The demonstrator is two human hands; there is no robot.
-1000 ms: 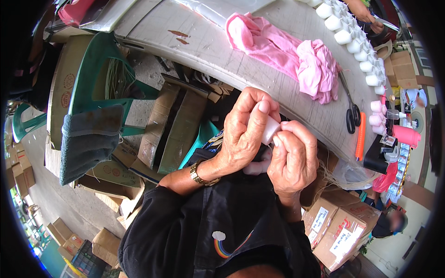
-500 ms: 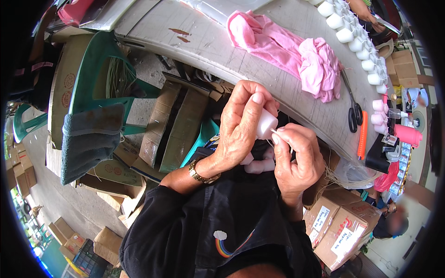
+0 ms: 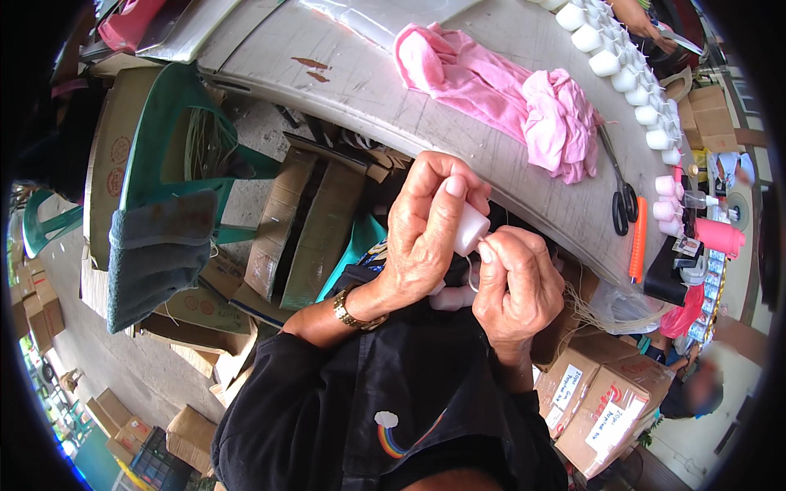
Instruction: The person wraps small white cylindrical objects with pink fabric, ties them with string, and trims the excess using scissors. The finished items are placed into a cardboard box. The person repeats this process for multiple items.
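Observation:
Over my lap, my left hand (image 3: 427,225) is closed around a small pale pink candle (image 3: 472,230), its end tilted toward the right. The fingertips of my right hand (image 3: 517,282) pinch a thin white wick at that end of the candle. The wick is mostly hidden by my fingers, with a short loop of it (image 3: 472,278) showing below. More pale pink candles (image 3: 449,298) lie in my lap beneath my hands, partly covered by them.
A grey table (image 3: 344,90) ahead carries a pink cloth (image 3: 524,106), black scissors (image 3: 624,200), an orange ridged stick (image 3: 638,241) and rows of white candles (image 3: 625,79). Cardboard boxes (image 3: 602,401) stand at right; a green chair (image 3: 164,155) with a grey-blue towel (image 3: 155,254) is at left.
My right hand has shifted slightly down and left, its fingertips now closer to the candle's end. The left hand with the candle has moved slightly down.

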